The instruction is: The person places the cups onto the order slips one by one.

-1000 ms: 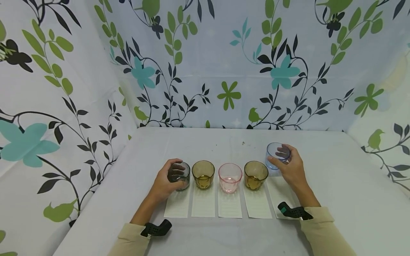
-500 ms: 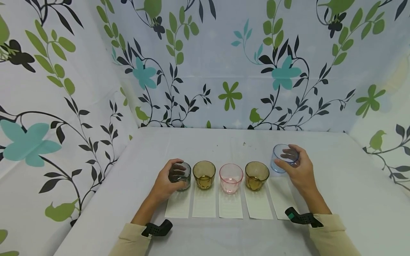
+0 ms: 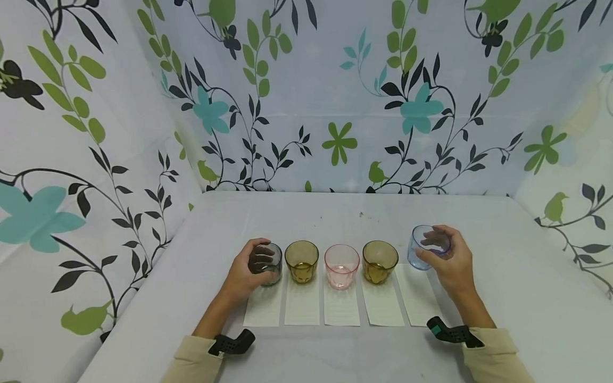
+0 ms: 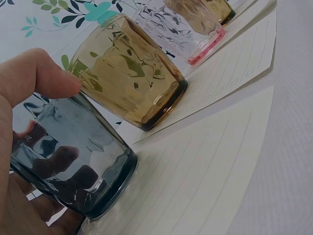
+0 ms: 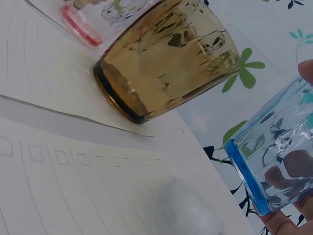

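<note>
My left hand (image 3: pixel 244 274) grips a smoky grey-blue glass (image 4: pixel 83 152) at the left end of a row; its base rests on a lined paper slip (image 4: pixel 195 171). In my right hand (image 3: pixel 452 260) is a clear blue glass (image 5: pixel 279 147), held by the side, thumb in front and fingers behind. The right wrist view shows its base raised off the surface, above the far end of the rightmost slip (image 3: pixel 420 300). Between the hands stand an amber glass (image 3: pixel 302 261), a pink-rimmed glass (image 3: pixel 342 267) and a second amber glass (image 3: pixel 380 262), each at the far end of its own slip.
The slips lie side by side on a white-covered table (image 3: pixel 316 354). Behind the table hangs a leaf-patterned cloth (image 3: pixel 297 96), and similar cloth (image 3: pixel 110 159) closes off the left side. A black wrist device (image 3: pixel 232 342) sits on each forearm.
My right hand has carried the blue glass a little to the right and then nearer to me, toward the rightmost slip. The left hand keeps its grip on the grey-blue glass.
</note>
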The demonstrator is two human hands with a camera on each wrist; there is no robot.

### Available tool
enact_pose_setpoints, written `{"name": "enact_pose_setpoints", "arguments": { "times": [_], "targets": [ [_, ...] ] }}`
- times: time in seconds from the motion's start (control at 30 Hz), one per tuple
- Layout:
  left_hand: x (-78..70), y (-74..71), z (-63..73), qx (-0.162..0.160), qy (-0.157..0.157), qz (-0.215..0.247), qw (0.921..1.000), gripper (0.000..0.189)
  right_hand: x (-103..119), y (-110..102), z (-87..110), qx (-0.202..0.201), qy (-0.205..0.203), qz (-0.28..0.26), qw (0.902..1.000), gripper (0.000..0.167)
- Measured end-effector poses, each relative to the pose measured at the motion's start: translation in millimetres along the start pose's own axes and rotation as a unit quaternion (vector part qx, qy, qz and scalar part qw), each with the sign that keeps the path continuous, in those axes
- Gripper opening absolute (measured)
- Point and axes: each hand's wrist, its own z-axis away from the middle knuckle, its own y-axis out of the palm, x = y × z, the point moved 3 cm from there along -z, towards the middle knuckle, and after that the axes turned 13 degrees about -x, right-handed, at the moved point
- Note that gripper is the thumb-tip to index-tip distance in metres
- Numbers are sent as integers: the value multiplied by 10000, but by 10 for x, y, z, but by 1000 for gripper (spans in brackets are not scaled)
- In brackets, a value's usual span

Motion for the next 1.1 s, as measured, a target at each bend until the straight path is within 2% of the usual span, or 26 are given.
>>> {"name": "enact_pose_setpoints", "arguments": {
  "times": [0.4, 0.7, 0.93, 1.1],
  "targets": [
    [-9, 1, 8, -51, 11, -26, 10000, 70, -55, 54, 49, 112, 16, -418, 9991, 60],
    [-12, -5, 2, -48, -22, -32, 10000, 70, -82, 75, 78, 469, -114, -251, 9985, 58],
    [-17, -6, 18, -14, -34, 10, 10000, 70, -136, 85, 116, 736, -61, -166, 9971, 58],
    [-30, -7, 15, -21, -47, 0, 10000, 70, -141, 96, 135, 897, -45, 82, 9959, 57]
  ]
}}
